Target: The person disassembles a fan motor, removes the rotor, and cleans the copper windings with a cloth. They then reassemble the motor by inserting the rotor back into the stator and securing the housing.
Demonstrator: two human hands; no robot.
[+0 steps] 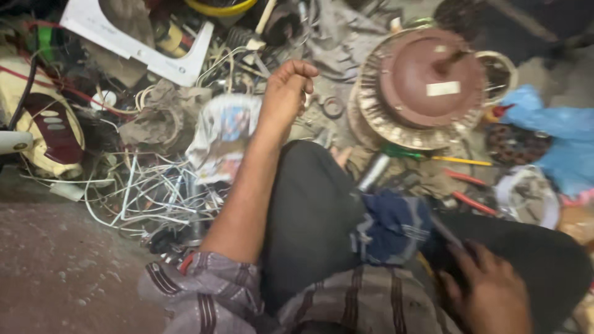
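Left hand (286,93), fingers curled shut on something unseen, hovers above tangled white wires (145,192); right hand (489,294) fingers grip dark tool (447,238); round brown fan motor (427,83) untouched.

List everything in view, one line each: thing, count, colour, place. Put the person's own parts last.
Round metal fan motor: one, reddish-brown, upper right.
Tangle of thin wires: many, white, left of centre.
Crumpled printed bag: one, white with colours, centre.
Flat angular plastic panel: one, white, top left.
Plastic sheet: one, blue, right edge.
Striped cloth: one, dark blue, on the lap.
Left hand: curled shut, reaching over the clutter; contents unclear.
Right hand: bottom right, resting on dark trousers.
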